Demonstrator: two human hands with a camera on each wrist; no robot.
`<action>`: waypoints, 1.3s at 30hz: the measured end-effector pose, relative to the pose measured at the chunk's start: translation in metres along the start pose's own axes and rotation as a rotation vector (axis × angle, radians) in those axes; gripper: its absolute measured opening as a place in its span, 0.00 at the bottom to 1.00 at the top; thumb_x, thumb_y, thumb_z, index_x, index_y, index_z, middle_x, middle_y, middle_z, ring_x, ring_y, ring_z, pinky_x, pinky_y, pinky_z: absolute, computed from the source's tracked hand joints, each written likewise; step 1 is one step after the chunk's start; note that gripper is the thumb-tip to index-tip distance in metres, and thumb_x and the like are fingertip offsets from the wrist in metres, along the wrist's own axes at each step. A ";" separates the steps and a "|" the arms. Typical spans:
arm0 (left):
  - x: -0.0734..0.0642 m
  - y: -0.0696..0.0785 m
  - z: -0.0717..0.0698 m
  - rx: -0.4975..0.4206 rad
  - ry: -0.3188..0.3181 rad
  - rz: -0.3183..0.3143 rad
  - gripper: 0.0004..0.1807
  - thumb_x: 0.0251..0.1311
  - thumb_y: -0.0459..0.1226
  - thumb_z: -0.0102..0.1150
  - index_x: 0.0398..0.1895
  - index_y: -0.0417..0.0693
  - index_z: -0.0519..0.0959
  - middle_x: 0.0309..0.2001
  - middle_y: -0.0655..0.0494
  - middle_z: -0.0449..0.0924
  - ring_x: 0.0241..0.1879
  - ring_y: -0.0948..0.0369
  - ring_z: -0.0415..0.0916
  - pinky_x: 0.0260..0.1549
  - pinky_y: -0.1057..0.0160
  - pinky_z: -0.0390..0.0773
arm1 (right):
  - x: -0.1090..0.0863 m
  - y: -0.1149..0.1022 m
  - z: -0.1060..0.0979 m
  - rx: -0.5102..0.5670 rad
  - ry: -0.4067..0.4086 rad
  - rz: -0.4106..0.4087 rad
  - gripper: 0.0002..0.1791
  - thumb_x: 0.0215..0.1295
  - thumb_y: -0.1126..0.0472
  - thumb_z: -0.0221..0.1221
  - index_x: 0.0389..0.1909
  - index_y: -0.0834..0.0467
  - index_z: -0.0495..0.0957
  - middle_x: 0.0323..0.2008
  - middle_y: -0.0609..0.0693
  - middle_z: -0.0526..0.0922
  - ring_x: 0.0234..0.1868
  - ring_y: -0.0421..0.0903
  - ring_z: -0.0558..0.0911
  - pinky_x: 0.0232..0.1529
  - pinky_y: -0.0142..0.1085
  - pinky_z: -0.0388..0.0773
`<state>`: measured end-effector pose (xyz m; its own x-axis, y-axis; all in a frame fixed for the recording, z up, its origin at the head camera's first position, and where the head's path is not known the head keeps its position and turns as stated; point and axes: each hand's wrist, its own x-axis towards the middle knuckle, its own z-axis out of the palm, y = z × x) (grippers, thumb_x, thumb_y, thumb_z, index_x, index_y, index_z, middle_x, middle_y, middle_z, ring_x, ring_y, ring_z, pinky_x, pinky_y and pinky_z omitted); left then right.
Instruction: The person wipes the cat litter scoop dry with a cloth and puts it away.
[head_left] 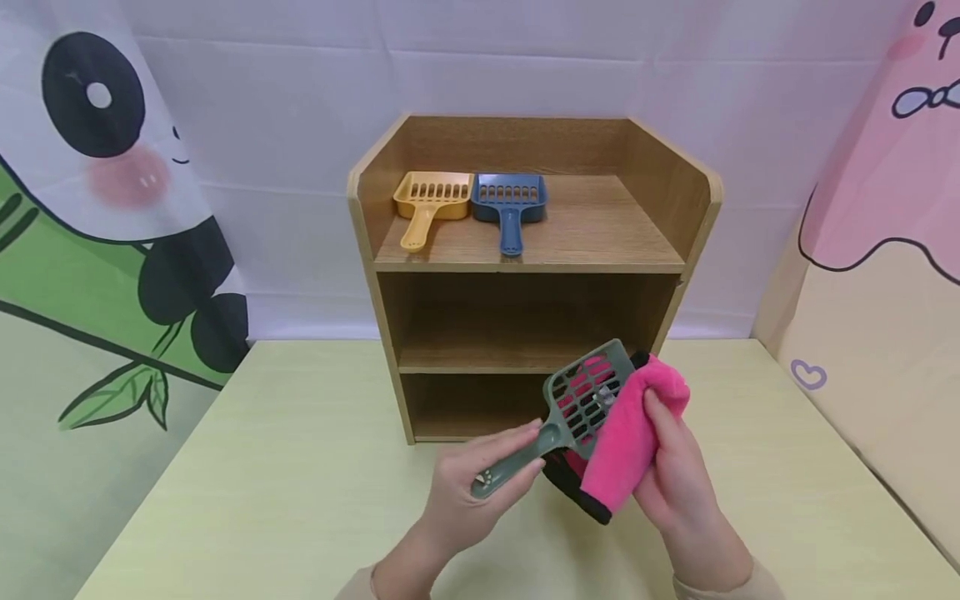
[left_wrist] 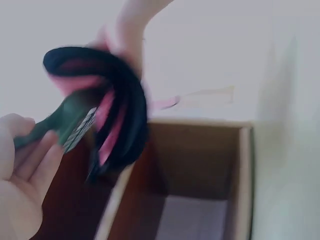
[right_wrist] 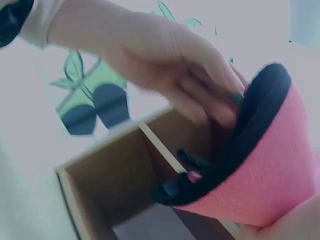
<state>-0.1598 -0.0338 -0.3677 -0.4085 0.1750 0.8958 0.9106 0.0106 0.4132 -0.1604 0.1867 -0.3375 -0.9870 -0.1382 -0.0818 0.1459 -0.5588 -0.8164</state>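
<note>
My left hand (head_left: 480,487) grips the handle of a grey-green litter scoop (head_left: 517,467), its slotted head tilted up to the right. In my right hand (head_left: 686,483) is a bright pink cloth (head_left: 626,437) with black edging, wrapped around the scoop head from behind and along its right side. Pink shows through the slots. In the left wrist view the cloth (left_wrist: 125,120) folds over the green scoop (left_wrist: 70,115). The right wrist view has the cloth (right_wrist: 270,165) hiding most of the scoop, with the left hand (right_wrist: 185,75) beyond it.
A wooden shelf unit (head_left: 540,268) stands behind the hands on the pale table (head_left: 262,467). On its top shelf a yellow litter scoop (head_left: 431,204) and a blue litter scoop (head_left: 510,208) lie side by side. A printed cloth backdrop (head_left: 292,167) surrounds the table.
</note>
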 end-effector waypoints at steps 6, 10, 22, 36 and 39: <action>-0.008 -0.005 0.019 0.168 0.048 0.137 0.13 0.55 0.30 0.63 0.41 0.27 0.81 0.40 0.34 0.83 0.42 0.49 0.84 0.41 0.64 0.82 | 0.000 0.015 0.019 -0.050 0.043 0.022 0.30 0.71 0.58 0.50 0.66 0.43 0.46 0.63 0.46 0.59 0.65 0.46 0.62 0.59 0.34 0.74; -0.006 -0.004 0.022 0.248 0.066 0.242 0.12 0.58 0.32 0.61 0.37 0.27 0.81 0.37 0.34 0.84 0.38 0.50 0.85 0.38 0.65 0.82 | 0.002 0.020 0.023 -0.099 0.086 0.040 0.35 0.66 0.64 0.54 0.66 0.44 0.44 0.63 0.49 0.58 0.65 0.49 0.62 0.58 0.36 0.75; 0.001 0.004 0.021 0.335 0.033 0.296 0.11 0.58 0.32 0.60 0.34 0.28 0.82 0.33 0.36 0.84 0.34 0.51 0.85 0.35 0.67 0.82 | 0.012 0.022 0.014 -0.191 0.239 -0.039 0.35 0.66 0.63 0.56 0.65 0.43 0.46 0.61 0.46 0.59 0.64 0.47 0.62 0.54 0.34 0.77; 0.002 0.020 0.020 0.296 0.052 0.166 0.12 0.59 0.33 0.60 0.37 0.29 0.82 0.35 0.36 0.84 0.35 0.51 0.85 0.36 0.68 0.82 | 0.012 0.009 0.008 -0.259 0.300 -0.190 0.31 0.66 0.66 0.55 0.65 0.44 0.53 0.60 0.45 0.64 0.62 0.47 0.66 0.49 0.33 0.80; 0.002 0.023 0.020 0.299 0.058 0.143 0.12 0.59 0.34 0.59 0.37 0.29 0.82 0.35 0.37 0.85 0.35 0.51 0.85 0.36 0.68 0.82 | 0.012 0.008 0.007 -0.271 0.325 -0.179 0.30 0.67 0.63 0.56 0.64 0.43 0.54 0.59 0.44 0.64 0.61 0.46 0.67 0.48 0.32 0.80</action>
<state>-0.1381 -0.0139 -0.3595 -0.2699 0.1396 0.9527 0.9337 0.2798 0.2236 -0.1710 0.1753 -0.3408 -0.9713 0.2287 -0.0659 -0.0085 -0.3104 -0.9506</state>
